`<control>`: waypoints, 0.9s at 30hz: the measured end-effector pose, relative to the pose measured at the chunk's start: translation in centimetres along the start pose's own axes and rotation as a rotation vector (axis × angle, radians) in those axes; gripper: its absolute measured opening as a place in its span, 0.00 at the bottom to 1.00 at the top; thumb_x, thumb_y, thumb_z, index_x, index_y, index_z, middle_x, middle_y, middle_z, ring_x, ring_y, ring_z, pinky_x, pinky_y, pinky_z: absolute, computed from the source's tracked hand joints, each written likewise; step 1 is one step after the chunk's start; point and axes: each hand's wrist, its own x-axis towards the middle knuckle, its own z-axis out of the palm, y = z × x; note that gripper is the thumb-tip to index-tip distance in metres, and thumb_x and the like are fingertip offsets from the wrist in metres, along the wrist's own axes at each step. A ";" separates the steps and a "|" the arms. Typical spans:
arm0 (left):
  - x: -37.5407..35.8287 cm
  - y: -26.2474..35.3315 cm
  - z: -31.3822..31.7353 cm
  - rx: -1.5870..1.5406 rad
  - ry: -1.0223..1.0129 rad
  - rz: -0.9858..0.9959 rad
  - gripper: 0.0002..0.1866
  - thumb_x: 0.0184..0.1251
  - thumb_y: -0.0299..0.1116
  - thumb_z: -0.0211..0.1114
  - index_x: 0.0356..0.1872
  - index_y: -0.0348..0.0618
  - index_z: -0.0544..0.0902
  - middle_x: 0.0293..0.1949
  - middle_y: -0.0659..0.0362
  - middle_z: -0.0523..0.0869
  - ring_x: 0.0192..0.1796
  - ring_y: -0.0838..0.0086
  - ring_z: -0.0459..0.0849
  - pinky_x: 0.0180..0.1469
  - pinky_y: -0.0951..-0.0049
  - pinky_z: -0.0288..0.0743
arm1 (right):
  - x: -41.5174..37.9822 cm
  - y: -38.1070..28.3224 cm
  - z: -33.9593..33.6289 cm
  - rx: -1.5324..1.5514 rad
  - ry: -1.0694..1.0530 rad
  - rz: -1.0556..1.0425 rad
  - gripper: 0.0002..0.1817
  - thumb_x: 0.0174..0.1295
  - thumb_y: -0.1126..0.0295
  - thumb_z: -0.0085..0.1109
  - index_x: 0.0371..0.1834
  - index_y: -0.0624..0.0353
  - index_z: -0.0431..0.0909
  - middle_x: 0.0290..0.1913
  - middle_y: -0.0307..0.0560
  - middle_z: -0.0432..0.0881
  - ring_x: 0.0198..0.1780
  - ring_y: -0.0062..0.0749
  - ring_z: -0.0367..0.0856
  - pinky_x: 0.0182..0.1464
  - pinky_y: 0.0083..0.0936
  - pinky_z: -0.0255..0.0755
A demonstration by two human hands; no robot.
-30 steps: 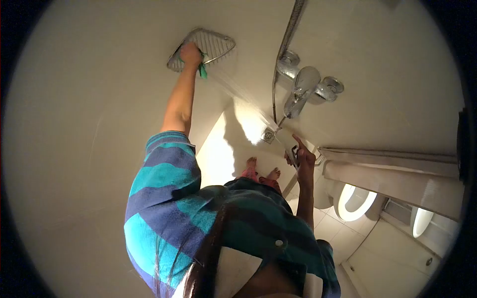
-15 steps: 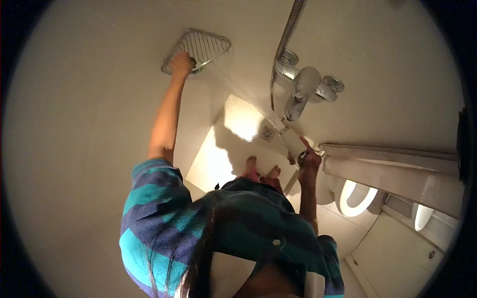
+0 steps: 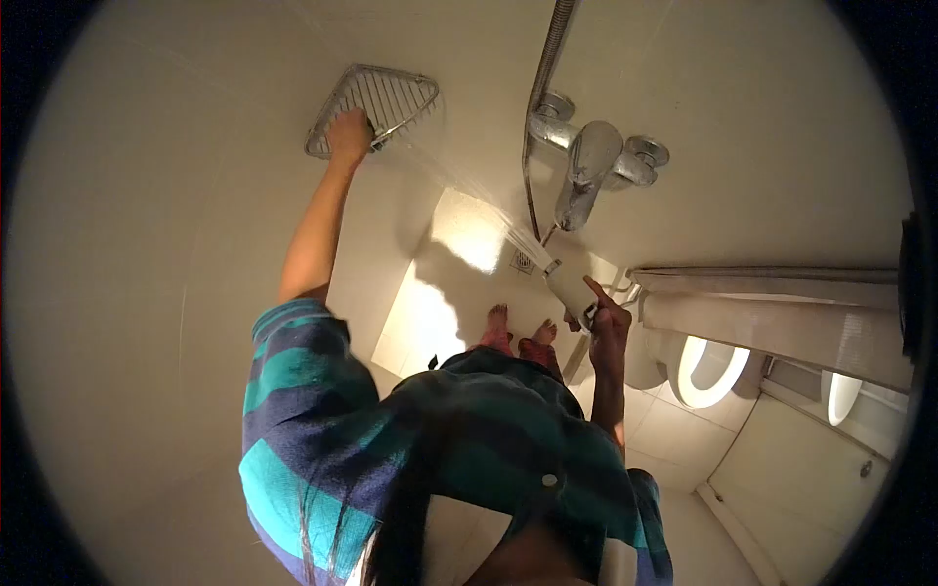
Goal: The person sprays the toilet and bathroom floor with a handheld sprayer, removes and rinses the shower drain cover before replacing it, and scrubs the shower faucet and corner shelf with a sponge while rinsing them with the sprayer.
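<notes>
A wire corner shelf (image 3: 405, 93) of chrome is fixed to the wall at the upper left. My left hand (image 3: 349, 137) is closed at its front rim, around what looks like a green scrub pad; the fingers hide nearly all of it. Lower right of the mixer tap, my right hand (image 3: 610, 324) grips a white hand shower (image 3: 567, 291), with the index finger stretched along it. A jet of water (image 3: 493, 210) leaves its head and runs up and left toward the shelf and my left hand.
The chrome mixer tap (image 3: 591, 161) juts from the wall, with a metal hose (image 3: 549, 49) hanging beside it. A floor drain (image 3: 524, 261) lies ahead of my bare feet (image 3: 542, 334). To the right are a white ledge (image 3: 762, 308) and a toilet seat (image 3: 718, 391).
My left hand has shifted slightly down and left along the shelf rim, and the green pad shows less. The hand shower has tilted a little; its spray still points at the shelf.
</notes>
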 end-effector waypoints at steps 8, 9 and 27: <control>0.7 -1.2 1.5 -0.138 0.173 -0.333 0.09 0.50 0.32 0.54 0.26 0.38 0.79 0.30 0.45 0.80 0.37 0.52 0.80 0.34 0.56 0.72 | 0.6 -0.4 -0.9 -0.131 0.061 -0.004 0.41 0.54 0.39 0.47 0.53 0.72 0.67 0.24 0.47 0.77 0.24 0.24 0.73 0.25 0.20 0.66; 0.8 -1.5 2.4 -0.131 0.211 -0.322 0.09 0.50 0.32 0.54 0.25 0.38 0.79 0.29 0.45 0.81 0.36 0.53 0.80 0.34 0.57 0.72 | 0.7 -0.4 -0.9 -0.126 0.076 0.002 0.41 0.54 0.39 0.46 0.53 0.72 0.66 0.24 0.47 0.77 0.24 0.24 0.73 0.25 0.20 0.66; -0.4 2.3 1.2 -0.251 0.250 -0.004 0.07 0.50 0.26 0.57 0.30 0.35 0.77 0.38 0.42 0.75 0.38 0.50 0.78 0.37 0.56 0.73 | 0.9 -0.4 -0.9 -0.055 0.087 0.052 0.38 0.56 0.43 0.47 0.54 0.71 0.65 0.24 0.46 0.76 0.23 0.24 0.72 0.25 0.20 0.64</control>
